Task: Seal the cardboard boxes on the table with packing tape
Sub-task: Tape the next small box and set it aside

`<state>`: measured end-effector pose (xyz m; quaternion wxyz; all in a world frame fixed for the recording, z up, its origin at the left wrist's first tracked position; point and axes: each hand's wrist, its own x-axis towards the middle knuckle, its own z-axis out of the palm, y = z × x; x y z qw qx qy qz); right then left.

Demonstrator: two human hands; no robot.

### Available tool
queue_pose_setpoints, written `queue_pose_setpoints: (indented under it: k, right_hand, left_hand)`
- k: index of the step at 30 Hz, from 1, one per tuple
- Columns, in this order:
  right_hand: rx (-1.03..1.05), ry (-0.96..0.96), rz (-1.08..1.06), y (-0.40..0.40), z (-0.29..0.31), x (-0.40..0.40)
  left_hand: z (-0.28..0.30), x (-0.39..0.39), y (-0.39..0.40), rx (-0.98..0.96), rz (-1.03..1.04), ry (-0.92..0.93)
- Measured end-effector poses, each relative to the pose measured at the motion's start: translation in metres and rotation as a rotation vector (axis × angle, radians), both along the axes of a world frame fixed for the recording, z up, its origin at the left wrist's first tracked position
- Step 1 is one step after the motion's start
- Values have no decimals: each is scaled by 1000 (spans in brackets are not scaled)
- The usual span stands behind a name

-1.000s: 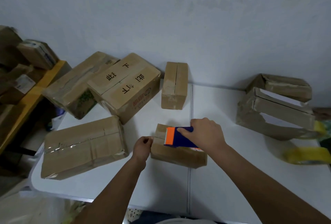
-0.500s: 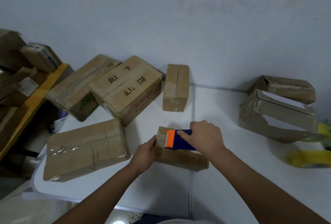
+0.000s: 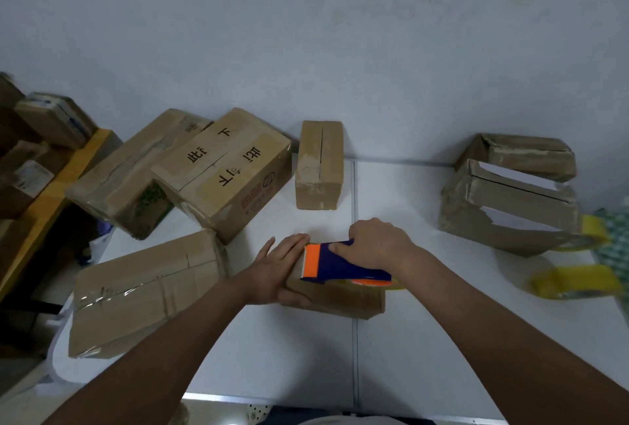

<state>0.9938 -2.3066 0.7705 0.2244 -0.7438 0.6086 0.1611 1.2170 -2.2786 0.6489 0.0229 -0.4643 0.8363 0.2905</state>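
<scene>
A small cardboard box (image 3: 340, 298) lies on the white table (image 3: 306, 356) in front of me. On its top sits a blue and orange tape dispenser (image 3: 335, 263), which my right hand (image 3: 377, 244) grips from above. My left hand (image 3: 275, 268) lies flat with straight fingers against the box's left end, its thumb along the box's near side. Most of the box's top is hidden under the dispenser and my hands.
A flat taped box (image 3: 143, 292) lies at the left, two larger boxes (image 3: 221, 173) behind it, a small upright box (image 3: 320, 166) at the back. Torn boxes (image 3: 510, 207) and yellow tape rolls (image 3: 575, 281) stand at the right. A yellow shelf (image 3: 44, 193) holds parcels.
My left hand went from a curled pinch at the box's left end to a flat palm pressed on that end. The dispenser stayed on the box's top.
</scene>
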Motion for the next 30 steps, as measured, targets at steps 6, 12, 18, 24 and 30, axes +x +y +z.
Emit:
queue_pose_setpoints:
  k: [6,12,18,24,30]
  right_hand:
    - [35,-78,7,-6,0,-10]
    - [57,-123,-79,-5,1,-58]
    - [96,-145,-119,2,-20,-115]
    - [61,-257,-159,13,-46,-130]
    - [79,-278,-135,11,-51,-132]
  left_hand:
    - [-4,2,-5,-44,-24,-12]
    - [-8,4,-5,-46,-5,-26]
    - [-8,3,-7,-56,-14,-33]
    - [3,-4,-9,-145,-101,-195]
    - [1,-61,9,-262,-197,-233]
